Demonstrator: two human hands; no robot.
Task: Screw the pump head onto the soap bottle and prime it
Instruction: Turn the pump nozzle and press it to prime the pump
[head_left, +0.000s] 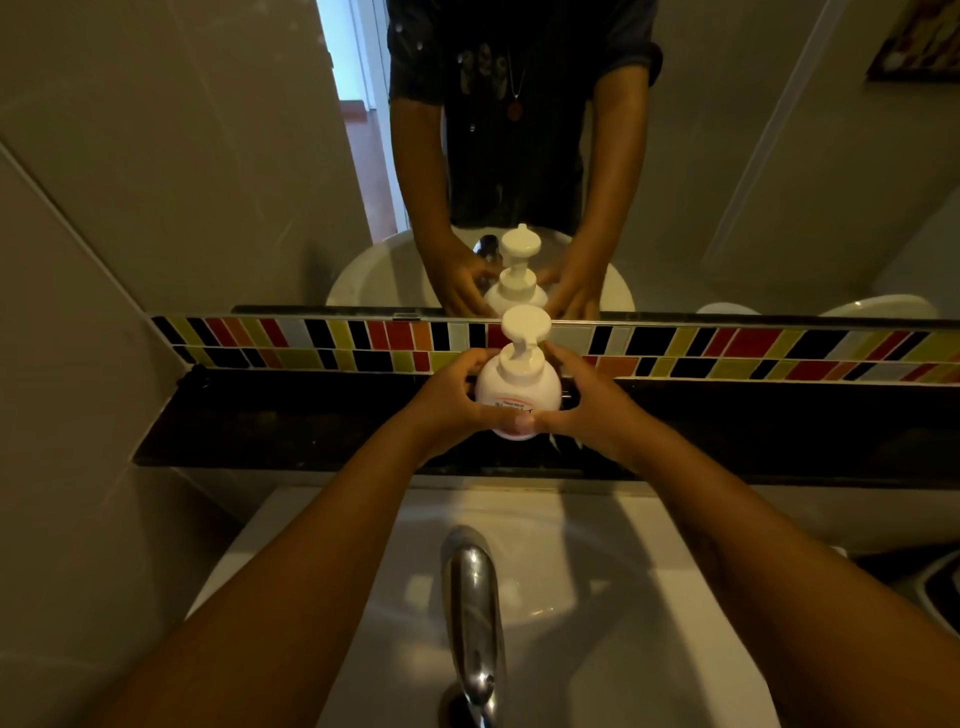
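A: What is the room like?

B: A dim bathroom with grey wall tiles. A dark ledge (291, 436) runs along the wall under a band of mosaic tiles (727, 348) in black, red, yellow, orange and white, and above that band is a mirror (208, 156). Nearer the camera a white sink (597, 597) sits below the ledge, with a chrome faucet (475, 613) at its middle.

A: Going from the left, what is the first hand doing?

B: The left hand (447, 402) is wrapped around the left side of the soap bottle (517, 387), fingers curled behind it and the thumb across the front near the base.

A: And the bottle itself?

B: It is a round white bottle with a printed label, upright, over the ledge in the centre of the view, just in front of the mosaic band. I cannot tell whether its base rests on the ledge. The white pump head (524, 327) sits on its neck, its flat top raised.

A: The right side?

B: The right hand (592, 402) cups the bottle's right side the same way, so 2 hands enclose it and their thumbs nearly meet in front. The mirror shows the bottle and both forearms in reflection.
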